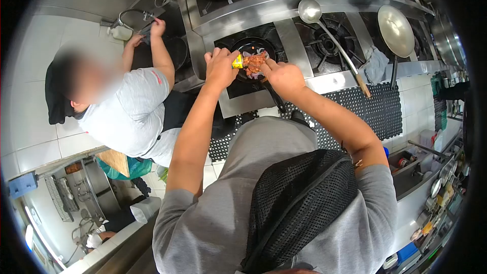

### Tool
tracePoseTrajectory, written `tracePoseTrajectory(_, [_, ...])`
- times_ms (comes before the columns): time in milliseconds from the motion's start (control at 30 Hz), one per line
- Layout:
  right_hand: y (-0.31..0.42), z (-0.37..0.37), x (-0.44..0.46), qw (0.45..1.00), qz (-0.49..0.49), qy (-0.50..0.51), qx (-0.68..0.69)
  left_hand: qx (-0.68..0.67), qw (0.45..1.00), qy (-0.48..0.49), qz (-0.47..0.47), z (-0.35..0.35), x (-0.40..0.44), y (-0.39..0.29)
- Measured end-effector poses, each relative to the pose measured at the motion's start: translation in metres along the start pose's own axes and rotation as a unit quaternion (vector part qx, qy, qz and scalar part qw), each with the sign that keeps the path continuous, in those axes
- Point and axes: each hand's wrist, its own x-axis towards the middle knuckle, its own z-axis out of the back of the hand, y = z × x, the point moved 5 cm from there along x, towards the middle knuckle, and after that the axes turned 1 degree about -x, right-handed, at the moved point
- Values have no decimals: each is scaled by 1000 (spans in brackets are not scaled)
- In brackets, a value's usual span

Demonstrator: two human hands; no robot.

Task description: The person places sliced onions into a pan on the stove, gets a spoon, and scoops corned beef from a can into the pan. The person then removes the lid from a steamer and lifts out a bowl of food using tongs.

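"Yellow-labelled container (pixel 237 61) — held where, and how?"

"In the left grip (pixel 221 68), clamped round from the left and near side. Tipped to the right, above the black pan (pixel 246 46), right up against the reddish chunky food (pixel 254 61)."

"Why tipped just there?"

"Probably to keep anything loose inside the pan. Held low too, likely against splashing."

"And the right grip (pixel 283 76)?"

"Brought close to the food from the right, with bent fingers. Cannot tell at the fingertips whether clamped on something or merely touching the food; too small to make out."

"So, placed how between the two?"

"Inside the left grip, showing past the fingers on the right; apart from the right grip, across the reddish food."

"Anything more about the pan?"

"Set on the left burner, with a black handle (pixel 275 96) pointing near, presumably turned so for easy reach. Seems to hold pale purplish slices (pixel 253 75) as well."

"And farther right?"

"See a ladle (pixel 335 44) laid across the next burner — bowl end far, wooden end near, perhaps for ready grasping. Beyond, to the right, notice a grey cloth (pixel 375 65) just beside a pale metal pan (pixel 395 30)."
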Motion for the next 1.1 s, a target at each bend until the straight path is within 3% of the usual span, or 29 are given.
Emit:
tracePoseTrajectory(333, [-6,-26,-22,999,-39,-11,-24,-47,997,-21,63,-14,-18,1])
tracePoseTrajectory(500, [-11,-34,-30,998,-49,3,-31,-102,986,34,127,-15,-26,-3])
tracePoseTrajectory(633, [-17,-34,-33,999,-47,-12,-21,-141,981,-4,133,-36,-35,11])
tracePoseTrajectory(800, [-27,-34,-33,998,-68,-3,-5,-198,955,66,210,-45,-37,19])
tracePoseTrajectory(1100, [-38,-41,-38,979,-163,-2,122,-96,985,-17,143,-22,-41,4])
